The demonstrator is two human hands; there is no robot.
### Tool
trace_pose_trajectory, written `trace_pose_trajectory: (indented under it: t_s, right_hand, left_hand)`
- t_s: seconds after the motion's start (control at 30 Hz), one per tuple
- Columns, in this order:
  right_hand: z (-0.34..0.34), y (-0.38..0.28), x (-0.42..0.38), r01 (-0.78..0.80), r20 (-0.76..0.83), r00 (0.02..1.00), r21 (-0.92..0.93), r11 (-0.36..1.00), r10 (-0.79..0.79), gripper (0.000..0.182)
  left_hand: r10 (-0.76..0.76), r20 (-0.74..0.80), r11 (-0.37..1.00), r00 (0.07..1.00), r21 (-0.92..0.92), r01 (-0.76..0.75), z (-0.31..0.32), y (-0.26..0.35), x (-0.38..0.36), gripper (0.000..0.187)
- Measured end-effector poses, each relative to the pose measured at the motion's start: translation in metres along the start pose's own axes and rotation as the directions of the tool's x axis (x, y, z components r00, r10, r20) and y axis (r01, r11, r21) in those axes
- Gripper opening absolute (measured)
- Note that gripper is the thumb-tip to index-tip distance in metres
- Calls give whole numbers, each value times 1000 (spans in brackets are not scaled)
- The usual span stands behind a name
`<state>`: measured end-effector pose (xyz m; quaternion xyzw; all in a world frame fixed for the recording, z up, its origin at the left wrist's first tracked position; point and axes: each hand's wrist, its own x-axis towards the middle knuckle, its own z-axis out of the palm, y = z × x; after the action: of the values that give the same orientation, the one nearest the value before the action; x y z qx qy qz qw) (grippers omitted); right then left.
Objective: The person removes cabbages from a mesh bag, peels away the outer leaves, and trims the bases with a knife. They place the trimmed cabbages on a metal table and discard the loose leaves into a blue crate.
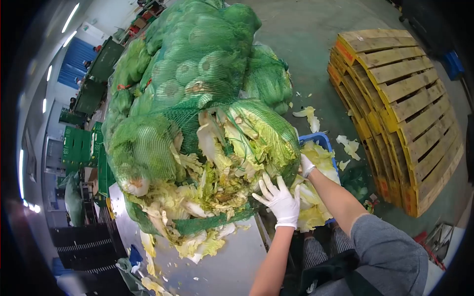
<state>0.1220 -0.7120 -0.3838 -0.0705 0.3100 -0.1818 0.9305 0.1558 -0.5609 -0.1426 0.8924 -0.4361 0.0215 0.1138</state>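
My left hand (281, 201), in a white glove, has its fingers spread at the lower right edge of the opened green mesh sack (185, 126). Just beyond those fingertips lie loose, yellow-green napa cabbage leaves (264, 160) and torn outer leaves (217, 185), some browned. My right hand (307, 166), gloved too, is at the sack's right side beside a large cabbage; its fingers are hidden from view. Below my right hand stands a blue crate (323, 140) filled with pale leaves (316, 197).
Full mesh sacks of cabbages (197, 54) are piled behind. Stacked wooden pallets (400, 98) stand on the right, with leaf scraps (348, 146) on the floor before them. The metal table (232, 266) carries fallen leaves. Green crates (76, 145) stand at the left.
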Motion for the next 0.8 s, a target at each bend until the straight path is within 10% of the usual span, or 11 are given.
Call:
trace_pose_trajectory:
  t_s: [0.07, 0.1, 0.2, 0.33, 0.4, 0.53, 0.8]
  right_hand:
    - [-31, -4, -4, 50, 77, 996, -142, 989, -39, 26]
    - [39, -12, -56, 163, -164, 967, -196, 967, -197, 17]
    - [113, -33, -145, 188, -196, 950, -260, 947, -243, 11]
    - [151, -48, -191, 366, -27, 899, -502, 784, -437, 18]
    - [192, -63, -214, 395, 142, 916, -493, 775, -376, 17]
    - [330, -57, -247, 407, 298, 914, -681, 609, -276, 22]
    - [542, 8, -258, 553, 598, 789, -588, 590, -144, 22]
  left_hand:
    - [27, -19, 997, 999, -67, -28, -2, 6, -4, 41]
    - [43, -30, 994, 999, -101, -46, -6, 7, -6, 36]
    - [-18, -84, 961, 996, -276, -6, -31, 4, -10, 21]
    - [-36, -12, 785, 999, -620, 21, -105, -7, -16, 22]
    - [-142, -228, 674, 963, -735, -75, -145, -12, -10, 20]
    - [-556, -144, 270, 818, -963, 14, -233, -54, 19, 24]
    - [-407, -299, 484, 863, -872, -74, -239, -229, 37, 48]
